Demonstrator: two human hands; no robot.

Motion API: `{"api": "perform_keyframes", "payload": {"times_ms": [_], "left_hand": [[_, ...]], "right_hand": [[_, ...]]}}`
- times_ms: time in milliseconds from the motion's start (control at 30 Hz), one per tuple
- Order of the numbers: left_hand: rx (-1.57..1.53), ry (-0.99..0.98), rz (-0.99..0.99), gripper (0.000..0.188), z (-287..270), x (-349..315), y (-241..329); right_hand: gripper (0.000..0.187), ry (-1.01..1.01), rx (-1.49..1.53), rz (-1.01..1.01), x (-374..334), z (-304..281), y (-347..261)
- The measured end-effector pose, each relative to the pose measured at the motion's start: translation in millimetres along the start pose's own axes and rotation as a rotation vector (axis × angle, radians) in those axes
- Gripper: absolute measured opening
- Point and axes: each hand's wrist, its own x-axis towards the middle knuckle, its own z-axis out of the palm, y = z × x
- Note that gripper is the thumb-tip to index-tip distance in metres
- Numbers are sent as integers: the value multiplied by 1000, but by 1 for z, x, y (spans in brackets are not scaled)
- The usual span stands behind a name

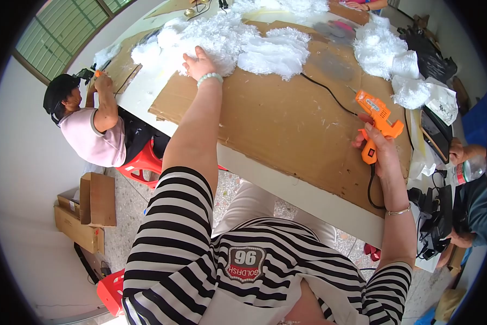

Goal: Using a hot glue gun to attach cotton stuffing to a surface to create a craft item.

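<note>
My right hand (383,145) grips the handle of an orange hot glue gun (378,110) above the right part of a brown cardboard sheet (276,124). The gun's nozzle points up and to the left, away from me, and its black cord hangs below the handle. My left arm is stretched far forward. My left hand (200,66), fingers apart, is at the near edge of a fluffy white heap (216,33), which looks like netting or lace. Whether the fingertips touch it is hard to tell. Right of that heap lies a flatter white stack (276,53).
More white fluffy bundles (381,49) lie at the far right beside a black plastic bag (425,54). At the left, a person (94,124) in a cap sits on a red stool (143,165). Another person's hand (459,151) is at the right edge. Cardboard boxes (98,200) stand on the floor.
</note>
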Motion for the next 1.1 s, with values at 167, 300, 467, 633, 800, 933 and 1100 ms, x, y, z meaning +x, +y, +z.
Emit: {"api": "perform_keyframes", "payload": {"times_ms": [167, 300, 467, 633, 800, 933, 1100], "left_hand": [[17, -31, -2, 73, 6, -8, 4], [-142, -134, -3, 72, -3, 13, -11], [258, -252, 208, 67, -31, 46, -23], [476, 73, 683, 41, -43, 23, 12], [327, -405, 1099, 27, 0, -20, 54], [313, -663, 1052, 29, 40, -48, 63], [413, -759, 958, 21, 77, -54, 60]], "right_hand": [[38, 6, -17, 16, 0, -1, 3], [38, 0, -9, 29, 2, 0, 2], [38, -8, -12, 19, 3, -1, -1], [38, 1, -2, 37, 3, 0, -2], [36, 3, -10, 53, 3, -3, -2], [35, -5, -6, 69, 3, -2, -3], [36, -43, 15, 73, 8, -3, -1]]}}
